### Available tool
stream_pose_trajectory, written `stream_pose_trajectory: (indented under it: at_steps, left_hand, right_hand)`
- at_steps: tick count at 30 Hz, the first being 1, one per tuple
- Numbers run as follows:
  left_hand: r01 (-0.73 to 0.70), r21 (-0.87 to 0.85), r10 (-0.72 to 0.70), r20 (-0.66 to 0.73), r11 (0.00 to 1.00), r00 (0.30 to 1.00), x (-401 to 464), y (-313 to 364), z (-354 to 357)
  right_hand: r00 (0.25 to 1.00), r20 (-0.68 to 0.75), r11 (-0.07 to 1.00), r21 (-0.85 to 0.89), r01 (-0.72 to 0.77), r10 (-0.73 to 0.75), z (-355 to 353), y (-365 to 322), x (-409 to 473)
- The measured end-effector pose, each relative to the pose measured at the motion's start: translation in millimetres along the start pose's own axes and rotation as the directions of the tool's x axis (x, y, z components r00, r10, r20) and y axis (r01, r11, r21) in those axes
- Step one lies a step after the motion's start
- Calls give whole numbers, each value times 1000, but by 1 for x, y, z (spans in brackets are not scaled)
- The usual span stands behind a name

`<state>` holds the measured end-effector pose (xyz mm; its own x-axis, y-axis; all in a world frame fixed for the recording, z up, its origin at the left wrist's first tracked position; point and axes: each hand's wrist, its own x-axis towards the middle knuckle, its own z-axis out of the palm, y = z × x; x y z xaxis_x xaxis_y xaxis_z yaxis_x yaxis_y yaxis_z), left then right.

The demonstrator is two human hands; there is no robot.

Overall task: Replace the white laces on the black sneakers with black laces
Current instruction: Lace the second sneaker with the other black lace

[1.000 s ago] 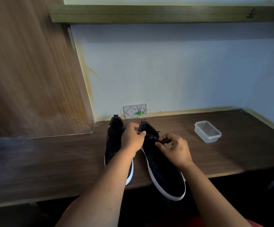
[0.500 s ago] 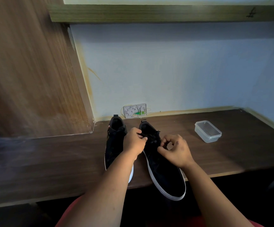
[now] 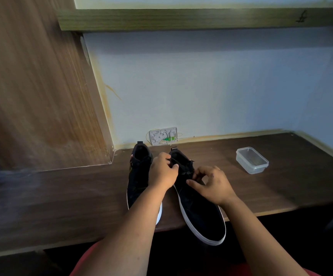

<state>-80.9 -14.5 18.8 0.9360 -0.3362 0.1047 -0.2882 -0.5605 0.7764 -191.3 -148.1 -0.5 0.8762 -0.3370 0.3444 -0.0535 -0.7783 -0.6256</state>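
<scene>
Two black sneakers with white soles stand side by side on the dark wooden desk (image 3: 62, 196), heels toward the wall. The left sneaker (image 3: 138, 176) is partly covered by my left forearm. The right sneaker (image 3: 199, 212) has its toe over the desk's front edge. My left hand (image 3: 164, 172) pinches a black lace (image 3: 174, 162) at the top of the right sneaker. My right hand (image 3: 211, 183) pinches the lace on the other side, near the upper eyelets. No white lace is visible.
A clear plastic container (image 3: 252, 160) sits on the desk to the right of the shoes. A white wall box (image 3: 163, 136) with thin cables is fixed at the wall behind them. A wooden panel (image 3: 32, 86) rises on the left and a shelf (image 3: 201, 17) runs overhead.
Both hands stayed at the top of the right sneaker. My right hand shifted slightly and its fingers curled in closer to the lace; my left hand moved a little toward the tongue.
</scene>
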Motion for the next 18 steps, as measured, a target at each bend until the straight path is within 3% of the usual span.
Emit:
stream_pose_trajectory:
  at_steps: [8, 14, 18]
  left_hand:
    - [-191, 210, 200, -21, 959, 980, -8, 9, -5]
    - [-272, 143, 272, 19, 952, 962, -9, 14, -16]
    - [-380, 189, 368, 96, 906, 925, -11, 13, -24]
  right_hand:
    - [1000, -17, 999, -29, 25, -25, -3, 4, 1]
    - [976, -218, 994, 109, 13, 11, -4, -3, 5]
    - [986, -165, 997, 79, -4, 17, -2, 2, 5]
